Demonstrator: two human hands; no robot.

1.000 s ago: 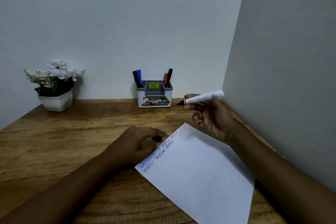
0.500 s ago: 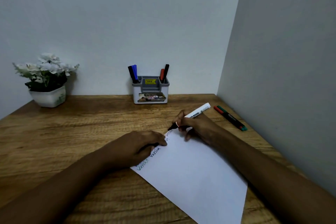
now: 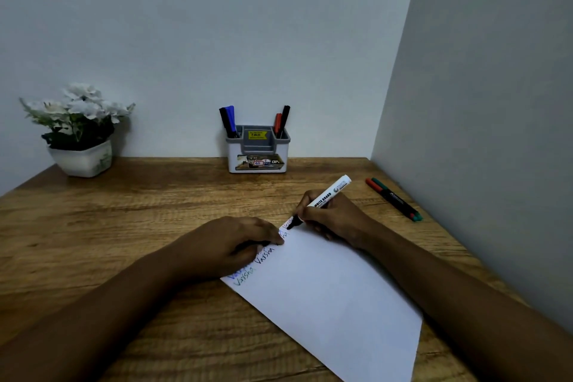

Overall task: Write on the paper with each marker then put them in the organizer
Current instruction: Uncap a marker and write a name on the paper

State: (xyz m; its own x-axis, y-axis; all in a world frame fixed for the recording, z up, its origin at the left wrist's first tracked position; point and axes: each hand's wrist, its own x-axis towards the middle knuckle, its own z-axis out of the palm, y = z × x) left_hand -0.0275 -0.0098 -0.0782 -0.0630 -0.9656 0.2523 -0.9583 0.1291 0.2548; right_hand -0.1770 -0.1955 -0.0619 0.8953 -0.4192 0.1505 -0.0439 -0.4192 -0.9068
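far left of the fingers — square white pot (image 3: 82,160) | left hand (image 3: 235,245) curled on smooth white paper (image 3: 325,288), contents unclear | beyond the fingers — boxy plastic organizer (image 3: 258,150) | right hand (image 3: 336,217) pinches cylindrical white marker (image 3: 327,197), tip on paper | right of the fingers: two slim pens (image 3: 393,199), woodgrain desk (image 3: 124,226)

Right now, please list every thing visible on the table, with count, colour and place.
paper: one, white, front right of table
whiteboard marker: one, white, tip on paper
cap: one, black, at paper's top edge
organizer: one, white-grey, back centre
markers: four, black, blue, red, black, standing in organizer
thin pens: two, red and green ends, far right
flower pot: one, white, back left
table: one, brown
left hand: on paper, pinching cap
right hand: gripping whiteboard marker
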